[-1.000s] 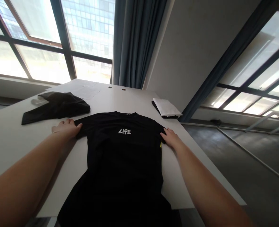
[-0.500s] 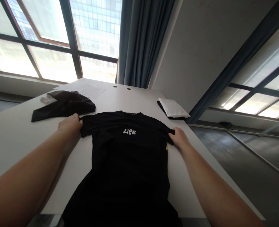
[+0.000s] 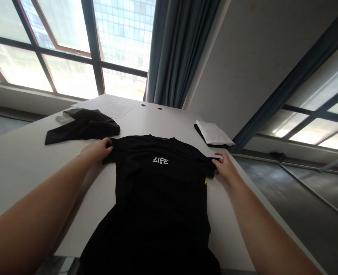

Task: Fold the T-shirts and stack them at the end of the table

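A black short-sleeved T-shirt (image 3: 160, 198) lies spread on a white table (image 3: 169, 118), its collar at the far side and small white lettering across the chest. My left hand (image 3: 98, 149) is closed on the sleeve at the left, thumb and fingers over its upper edge. At the other sleeve, my right hand (image 3: 224, 166) pinches the hem between thumb and finger, while other fingers stand a little apart. A bit of yellow (image 3: 206, 180) shows beside the shirt under that sleeve. The shirt's lower end runs out of view at the bottom.
A crumpled dark garment (image 3: 84, 126) lies beyond my left hand. A folded white cloth (image 3: 215, 133) rests on a black one at the table's right edge. Pale sheets (image 3: 106, 105) lie at the far left, near the windows. A blue curtain (image 3: 180, 49) hangs behind the table.
The view has shifted slightly, so everything sits further right. My left hand has come further inward over its sleeve. The fingers of my right hand have loosened and spread somewhat at the hem.
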The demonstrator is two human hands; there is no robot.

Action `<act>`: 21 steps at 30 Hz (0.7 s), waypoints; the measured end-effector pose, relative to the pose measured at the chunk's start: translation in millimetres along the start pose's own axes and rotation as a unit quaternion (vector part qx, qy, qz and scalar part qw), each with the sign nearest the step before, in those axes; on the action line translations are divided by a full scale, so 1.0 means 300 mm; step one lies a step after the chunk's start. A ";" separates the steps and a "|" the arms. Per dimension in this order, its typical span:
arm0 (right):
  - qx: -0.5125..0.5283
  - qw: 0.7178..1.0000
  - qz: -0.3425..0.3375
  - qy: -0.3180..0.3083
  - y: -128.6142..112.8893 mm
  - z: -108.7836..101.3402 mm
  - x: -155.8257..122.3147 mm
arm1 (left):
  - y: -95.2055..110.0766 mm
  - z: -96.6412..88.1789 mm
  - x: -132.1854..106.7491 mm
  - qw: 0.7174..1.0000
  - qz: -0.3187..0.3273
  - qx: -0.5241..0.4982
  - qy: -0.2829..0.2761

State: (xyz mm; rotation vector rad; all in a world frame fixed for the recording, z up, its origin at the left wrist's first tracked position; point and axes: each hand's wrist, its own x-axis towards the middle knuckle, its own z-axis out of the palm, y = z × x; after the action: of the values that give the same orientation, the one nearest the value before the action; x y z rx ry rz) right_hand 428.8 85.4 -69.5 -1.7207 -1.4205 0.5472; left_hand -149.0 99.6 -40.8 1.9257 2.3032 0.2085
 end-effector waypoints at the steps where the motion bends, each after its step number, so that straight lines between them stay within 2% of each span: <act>1: 0.004 1.000 0.008 -0.023 -0.007 0.001 -0.005 | 0.004 0.001 -0.001 1.000 0.004 0.007 -0.010; 4: -0.049 0.998 0.008 -0.043 -0.024 0.007 -0.012 | 0.011 0.001 -0.001 1.000 0.005 0.015 -0.018; 8: -0.143 0.987 -0.045 0.050 -0.044 0.014 -0.014 | 0.008 0.005 0.005 1.000 0.004 0.008 -0.023; 11: -0.157 0.983 -0.059 0.073 -0.072 0.017 -0.025 | 0.007 0.008 0.007 1.000 0.006 0.004 -0.020; 16: -0.148 0.977 -0.147 0.053 -0.162 0.046 -0.066 | 0.017 0.006 -0.004 1.000 0.002 0.002 -0.020; 19: -0.177 0.958 -0.223 0.028 -0.229 0.091 -0.097 | 0.023 0.002 -0.010 1.000 0.003 0.001 -0.017; 21: -0.204 0.940 -0.273 -0.018 -0.265 0.130 -0.121 | 0.025 0.001 -0.012 1.000 0.002 -0.004 -0.016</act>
State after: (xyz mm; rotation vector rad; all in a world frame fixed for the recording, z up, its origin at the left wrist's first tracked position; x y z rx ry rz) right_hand 342.4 65.3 -33.8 -1.5101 -2.0447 -0.0283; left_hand -141.0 97.4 -39.7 1.9172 2.2746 0.1845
